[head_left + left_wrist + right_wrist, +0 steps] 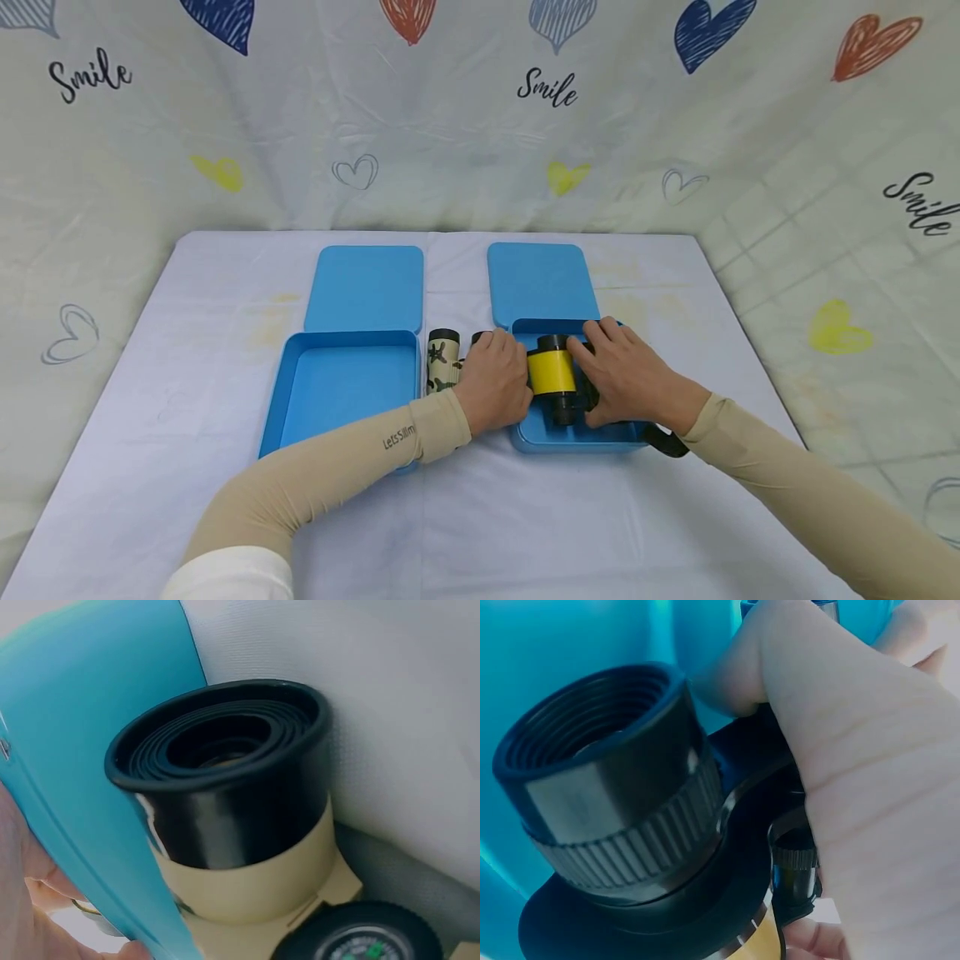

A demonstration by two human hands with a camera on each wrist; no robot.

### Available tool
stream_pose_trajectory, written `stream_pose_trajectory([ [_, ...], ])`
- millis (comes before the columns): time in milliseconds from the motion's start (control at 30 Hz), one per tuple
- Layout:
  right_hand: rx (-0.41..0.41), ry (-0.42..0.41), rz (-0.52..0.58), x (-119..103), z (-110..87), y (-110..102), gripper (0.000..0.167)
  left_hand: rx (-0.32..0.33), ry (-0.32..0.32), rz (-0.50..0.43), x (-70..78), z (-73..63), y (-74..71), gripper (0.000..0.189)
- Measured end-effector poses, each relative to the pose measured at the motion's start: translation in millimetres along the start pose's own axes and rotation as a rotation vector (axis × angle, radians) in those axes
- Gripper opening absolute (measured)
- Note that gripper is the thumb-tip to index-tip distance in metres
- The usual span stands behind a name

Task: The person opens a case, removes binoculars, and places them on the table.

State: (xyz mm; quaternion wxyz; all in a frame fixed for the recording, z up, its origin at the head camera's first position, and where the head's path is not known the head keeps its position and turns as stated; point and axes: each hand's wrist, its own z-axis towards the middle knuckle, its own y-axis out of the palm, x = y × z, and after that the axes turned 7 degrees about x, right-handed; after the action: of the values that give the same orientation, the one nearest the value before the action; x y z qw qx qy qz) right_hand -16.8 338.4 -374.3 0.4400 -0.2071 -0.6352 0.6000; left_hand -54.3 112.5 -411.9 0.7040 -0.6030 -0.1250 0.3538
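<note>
Black-and-yellow binoculars (552,372) lie within the right blue box (577,447), tilted. My right hand (626,375) grips them by the middle and far barrel; in the right wrist view, the thumb lies over the black bridge beside a ribbed eyepiece (604,787). At the box's left wall my left hand (495,379) holds the rim, its fingers against the blue side in the left wrist view. Camouflage binoculars (442,360) stand between the two boxes, partly hidden by the left hand. Their black eyepiece (232,802) and a small compass (364,941) show in the left wrist view.
The left blue box (352,383) stands with its lid (365,287) folded back. Another lid (542,282) lies behind the right box. A black strap (665,440) hangs over that box's right front corner. A white cloth (480,533) covers the table.
</note>
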Motion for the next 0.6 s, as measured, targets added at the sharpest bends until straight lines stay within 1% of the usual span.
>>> stream_pose_trajectory([
  [200, 0.01, 0.002, -0.024, 1, -2.4, -3, 0.104, -0.001, -0.002, -0.004, 0.6, 0.8, -0.5, 0.031],
  [400, -0.016, 0.02, -0.027, 2, -3.6, -7, 0.101, 0.008, 0.007, 0.014, 1.2, 0.6, -1.5, 0.032],
  [600, -0.009, 0.012, -0.049, 4, -5.0, -13, 0.104, 0.021, 0.01, 0.017, 0.9, 0.5, -0.3, 0.033],
])
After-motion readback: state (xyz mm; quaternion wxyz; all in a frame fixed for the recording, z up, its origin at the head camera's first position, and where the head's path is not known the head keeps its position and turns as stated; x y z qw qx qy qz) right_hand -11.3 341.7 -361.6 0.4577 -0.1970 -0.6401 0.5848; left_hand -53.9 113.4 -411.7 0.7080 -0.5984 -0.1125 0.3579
